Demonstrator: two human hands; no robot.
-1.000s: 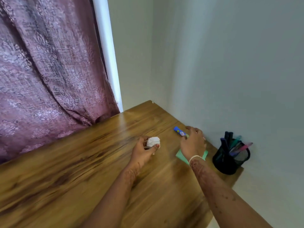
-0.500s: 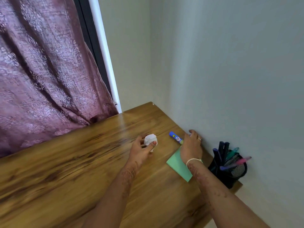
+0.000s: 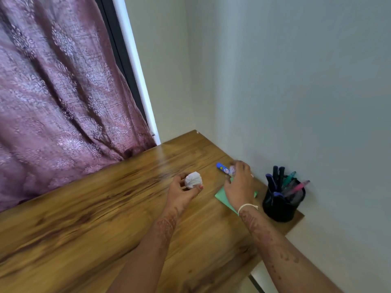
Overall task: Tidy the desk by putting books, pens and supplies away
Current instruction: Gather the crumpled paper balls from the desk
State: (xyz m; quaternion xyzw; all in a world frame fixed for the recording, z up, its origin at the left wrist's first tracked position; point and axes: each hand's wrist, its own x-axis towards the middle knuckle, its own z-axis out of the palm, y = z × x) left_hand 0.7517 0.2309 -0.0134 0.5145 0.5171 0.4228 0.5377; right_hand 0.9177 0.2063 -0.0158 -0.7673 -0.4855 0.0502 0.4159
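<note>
My left hand (image 3: 181,194) holds a crumpled white paper ball (image 3: 193,180) just above the wooden desk (image 3: 95,225). My right hand (image 3: 240,185) reaches over a green notepad (image 3: 221,197) lying flat near the wall. Its blurred fingers close round the near end of a blue glue stick (image 3: 221,167), whose far end points away to the left. A black mesh pen holder (image 3: 279,208) with several pens stands at the desk's right edge, just right of my right hand.
A mauve patterned curtain (image 3: 53,92) hangs along the desk's far left side. A pale wall (image 3: 296,102) borders the desk on the right. The desk's right edge ends just past the pen holder.
My right hand went from lying beside the glue stick to closing its fingers on its near end, and the stick shifted slightly. My left hand kept the paper ball and barely moved.
</note>
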